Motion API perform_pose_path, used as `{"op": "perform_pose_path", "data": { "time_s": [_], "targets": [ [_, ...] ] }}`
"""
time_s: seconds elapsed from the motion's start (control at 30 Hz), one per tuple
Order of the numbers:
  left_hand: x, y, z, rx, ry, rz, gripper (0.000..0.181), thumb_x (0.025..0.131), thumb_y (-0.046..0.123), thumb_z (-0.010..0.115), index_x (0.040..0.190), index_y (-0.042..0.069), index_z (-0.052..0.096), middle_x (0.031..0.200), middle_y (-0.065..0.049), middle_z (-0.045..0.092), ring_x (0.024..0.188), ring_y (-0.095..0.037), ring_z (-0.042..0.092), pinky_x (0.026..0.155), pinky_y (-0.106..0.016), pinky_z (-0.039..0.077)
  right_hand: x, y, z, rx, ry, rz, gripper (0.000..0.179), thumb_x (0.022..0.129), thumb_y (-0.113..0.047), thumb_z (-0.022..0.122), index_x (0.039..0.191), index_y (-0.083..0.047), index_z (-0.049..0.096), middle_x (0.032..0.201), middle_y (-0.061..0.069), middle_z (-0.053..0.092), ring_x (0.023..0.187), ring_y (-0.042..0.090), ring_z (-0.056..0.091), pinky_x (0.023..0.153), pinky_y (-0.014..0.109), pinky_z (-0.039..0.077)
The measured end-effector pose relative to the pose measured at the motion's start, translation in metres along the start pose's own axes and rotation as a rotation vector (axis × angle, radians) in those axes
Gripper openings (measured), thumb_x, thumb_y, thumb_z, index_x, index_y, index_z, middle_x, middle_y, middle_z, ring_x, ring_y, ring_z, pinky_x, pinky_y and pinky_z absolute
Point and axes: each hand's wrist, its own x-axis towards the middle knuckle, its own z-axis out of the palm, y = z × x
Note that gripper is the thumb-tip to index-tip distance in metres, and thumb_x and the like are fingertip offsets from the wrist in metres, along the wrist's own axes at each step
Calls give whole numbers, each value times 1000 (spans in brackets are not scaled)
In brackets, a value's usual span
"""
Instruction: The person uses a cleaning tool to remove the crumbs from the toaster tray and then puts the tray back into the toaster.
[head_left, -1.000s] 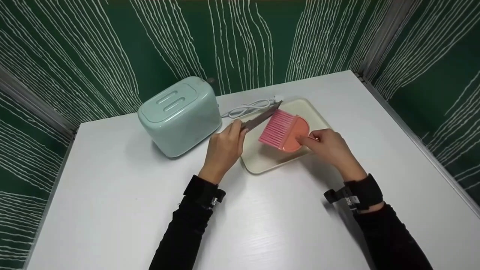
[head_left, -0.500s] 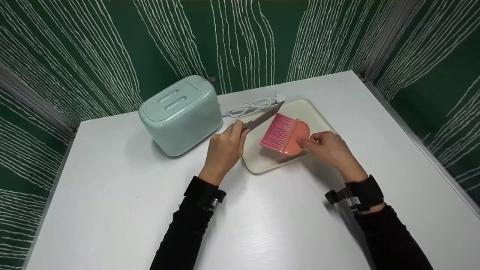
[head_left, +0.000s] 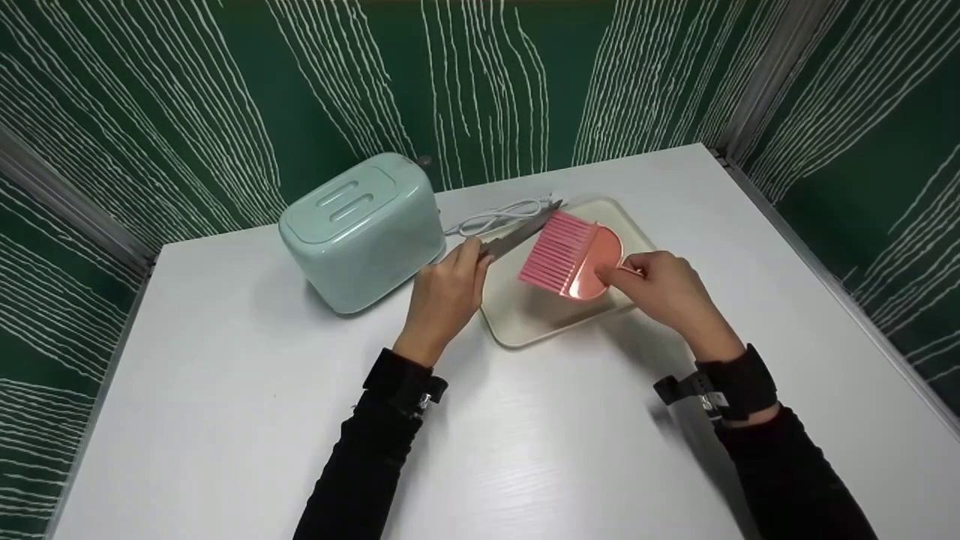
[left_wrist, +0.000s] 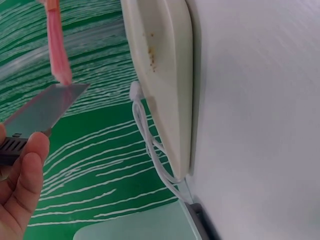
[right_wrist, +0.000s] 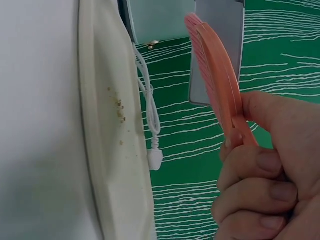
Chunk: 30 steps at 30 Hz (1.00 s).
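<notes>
My left hand (head_left: 445,291) grips the black slotted end of a thin grey metal crumb tray (left_wrist: 42,107), seen nearly edge-on in the head view. The panel is tilted above a cream tray (head_left: 517,334). My right hand (head_left: 669,291) pinches the rounded orange grip of a small hand brush (head_left: 596,259) between thumb and fingers. Its pink bristles (head_left: 556,253) point at the crumb tray. In the left wrist view the bristle ends meet the panel's edge; actual contact is hard to tell. Brown crumbs (right_wrist: 119,107) lie in the cream tray.
A mint-green toaster (head_left: 364,240) stands left of the cream tray. Its white cord (head_left: 499,217) lies coiled behind that tray, with the plug (right_wrist: 155,160) at its end. Green walls with white streaks (head_left: 495,90) border the white table (head_left: 510,450).
The brush first dips slightly towards the person, then rises back up and away with my right hand. The crumb tray's far end shifts slightly left. The cream tray and toaster stay put.
</notes>
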Motion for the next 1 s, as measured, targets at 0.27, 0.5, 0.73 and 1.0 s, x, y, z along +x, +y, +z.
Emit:
{"op": "perform_pose_path", "data": {
  "time_s": [0.27, 0.5, 0.73, 1.0],
  "targets": [
    [2, 2, -5, -42, -21, -28, 18, 112, 21, 59, 108, 4, 61, 84, -10, 72, 64, -22, 70, 53, -39, 55, 5, -5, -3, -36, 94, -34, 57, 99, -61, 68, 69, -18, 45, 60, -10, 33, 59, 14, 35, 54, 30, 29],
    [4, 3, -6, -77, -10, -25, 19, 113, 22, 58, 108, 4, 60, 84, -10, 72, 64, -22, 68, 54, -39, 56, 9, 4, 4, -92, 81, -40, 60, 99, -60, 69, 67, -19, 38, 61, -9, 29, 59, 13, 31, 55, 30, 27],
    [4, 1, -6, -87, 12, -6, 18, 112, 20, 59, 108, 4, 61, 86, -10, 72, 67, -26, 72, 56, -41, 58, 11, 8, 9, -130, 15, -30, 61, 100, -62, 66, 68, -19, 38, 61, -9, 29, 58, 12, 31, 53, 29, 26],
    [4, -1, -6, -95, 16, -14, 18, 112, 21, 59, 107, 4, 60, 84, -11, 71, 68, -26, 73, 56, -41, 58, 11, 8, 14, -128, -33, 8, 54, 99, -61, 67, 72, -15, 54, 65, -7, 36, 62, 14, 38, 54, 30, 30]
  ]
}}
